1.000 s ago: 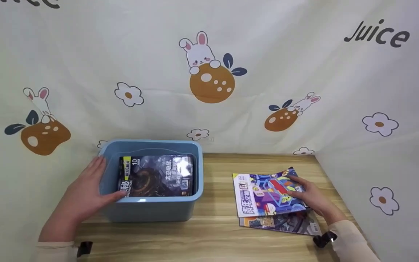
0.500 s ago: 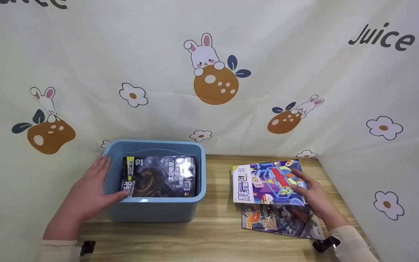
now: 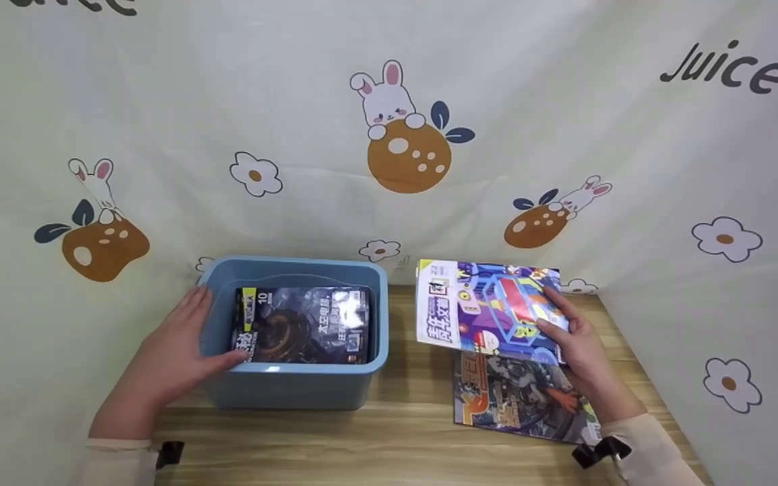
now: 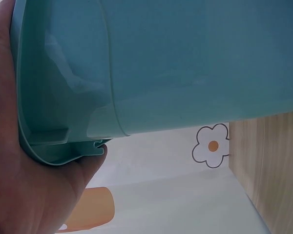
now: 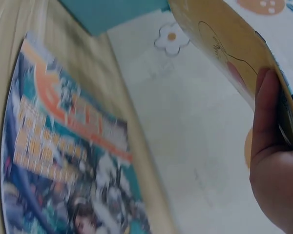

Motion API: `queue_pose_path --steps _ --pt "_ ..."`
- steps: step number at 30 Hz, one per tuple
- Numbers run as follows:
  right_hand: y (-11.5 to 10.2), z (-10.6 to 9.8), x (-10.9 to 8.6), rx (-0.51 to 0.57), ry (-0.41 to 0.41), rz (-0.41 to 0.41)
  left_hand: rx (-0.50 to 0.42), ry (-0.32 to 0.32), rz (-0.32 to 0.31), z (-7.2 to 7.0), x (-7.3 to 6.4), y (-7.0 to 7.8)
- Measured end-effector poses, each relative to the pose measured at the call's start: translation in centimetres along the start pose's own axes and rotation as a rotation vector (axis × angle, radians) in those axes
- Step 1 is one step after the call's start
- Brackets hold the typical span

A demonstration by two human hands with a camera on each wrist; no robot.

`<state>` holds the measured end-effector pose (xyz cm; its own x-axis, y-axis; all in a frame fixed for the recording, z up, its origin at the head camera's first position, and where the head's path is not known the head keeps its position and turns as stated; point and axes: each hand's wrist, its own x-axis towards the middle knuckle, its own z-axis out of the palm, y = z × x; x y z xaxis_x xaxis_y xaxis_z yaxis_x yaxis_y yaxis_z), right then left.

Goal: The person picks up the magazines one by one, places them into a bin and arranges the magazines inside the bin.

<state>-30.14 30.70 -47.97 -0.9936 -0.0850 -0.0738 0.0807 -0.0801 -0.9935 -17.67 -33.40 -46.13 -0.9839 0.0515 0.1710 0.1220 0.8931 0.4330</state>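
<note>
At the left, my left hand (image 3: 166, 358) grips the rim of a blue plastic bin (image 3: 288, 391), its thumb over the front corner; the left wrist view shows the palm against the bin's rim (image 4: 20, 97). Inside the bin lies a dark-covered magazine (image 3: 301, 327). My right hand (image 3: 581, 344) pinches a colourful magazine (image 3: 483, 310) by its right edge, tilted and raised off the table. Its yellowish underside (image 5: 219, 39) appears in the right wrist view. Below it, a second magazine (image 3: 517, 401) with an orange logo lies flat on the table, partly covered from above.
The wood-grain table (image 3: 389, 439) carries all of this. A pale curtain (image 3: 308, 223) printed with rabbits, oranges and flowers encloses the back and sides, close behind the bin.
My right hand has lifted the colourful magazine up and slightly leftward off the lower one, uncovering more of that cover. My left hand stays on the bin; the view has shifted slightly.
</note>
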Motion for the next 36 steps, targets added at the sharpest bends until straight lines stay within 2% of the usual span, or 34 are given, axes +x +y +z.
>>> queue_pose_path --steps 8,17,28,36 --pt "-1.9 4.5 -0.5 0.043 -0.038 -0.036 -0.005 -0.007 -0.008 -0.2 -0.1 0.0" --pt "-2.0 9.9 0.1 0.017 -0.067 -0.062 -0.009 -0.012 -0.016 -0.1 -0.3 0.1" --pt "-1.9 16.1 1.1 0.07 -0.123 -0.117 -0.014 -0.01 -0.008 -0.1 0.1 0.3" --pt "-1.9 20.0 1.3 0.004 -0.149 -0.158 -0.011 -0.012 -0.041 0.1 0.1 0.5"
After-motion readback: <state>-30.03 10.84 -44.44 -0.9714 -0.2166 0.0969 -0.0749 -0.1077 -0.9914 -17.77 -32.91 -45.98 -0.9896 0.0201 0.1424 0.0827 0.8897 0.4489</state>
